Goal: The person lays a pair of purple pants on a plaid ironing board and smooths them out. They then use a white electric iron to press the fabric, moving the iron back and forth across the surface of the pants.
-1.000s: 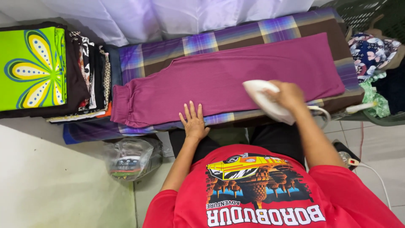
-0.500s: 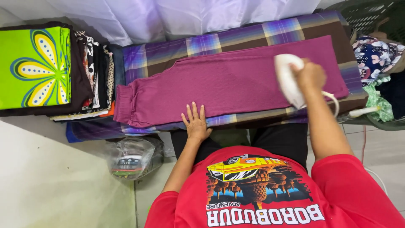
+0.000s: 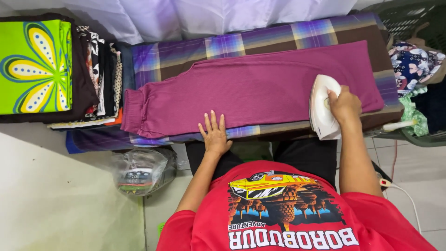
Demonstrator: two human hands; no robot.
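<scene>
A pair of magenta trousers [image 3: 251,90] lies folded flat on a purple and brown plaid cloth [image 3: 260,39] that covers the ironing surface. My right hand [image 3: 344,106] grips the handle of a white iron [image 3: 321,107], which rests on the right part of the trousers near the front edge. My left hand [image 3: 214,134] lies flat with fingers spread on the trousers' near edge, left of the iron.
A stack of folded clothes [image 3: 100,79] with a green flower-print piece [image 3: 32,67] on top sits at the left. A basket with floral and green fabrics [image 3: 416,69] stands at the right. A clear plastic bag [image 3: 139,169] lies on the floor. The iron's cord [image 3: 409,195] trails right.
The iron has slid to the right along the trousers, then back toward the front edge. My left hand has stayed pressed on the near edge.
</scene>
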